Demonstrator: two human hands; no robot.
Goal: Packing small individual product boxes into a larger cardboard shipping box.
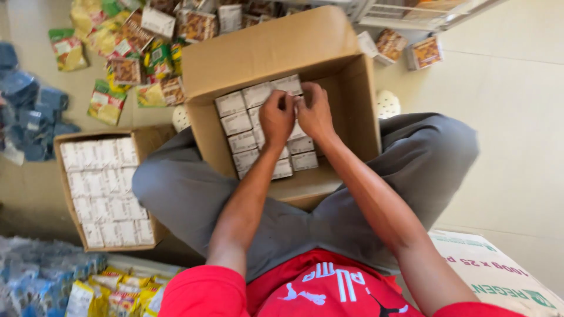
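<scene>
Pinching one small white packet [292, 103] together, the left hand [276, 119] and right hand [315, 114] work inside the cardboard box [276, 50], at its far row. The packet looks light, stiff-edged, easily dented; hold its short sides.

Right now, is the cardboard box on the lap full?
Partly full: small white packets cover its left side; the cardboard box shows bare floor at right.
</scene>
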